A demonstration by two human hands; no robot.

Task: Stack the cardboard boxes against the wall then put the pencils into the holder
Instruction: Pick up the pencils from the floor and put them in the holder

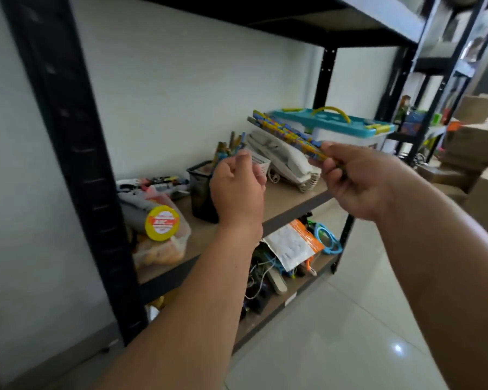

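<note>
several pencils [286,133] pinched in right hand [358,181]; left hand [237,190] curled near holder [200,192], its grip unclear.

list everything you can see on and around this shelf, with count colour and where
pencils: one bundle, number unclear, blue and yellow, held above the middle shelf
standing pencils: several, mixed colours, upright near the holder, base hidden
holder: one, black mesh, middle shelf
basket: one, white, beside the holder
telephone: one, white, middle shelf
storage box: one, whitish with teal lid, far end of shelf
tube: one, yellow cap, on a bag at the near end
cardboard boxes: several, brown, far right
shelf rack: one, black, against the wall
left hand: fingers curled, grip unclear
right hand: holds the pencils
</note>
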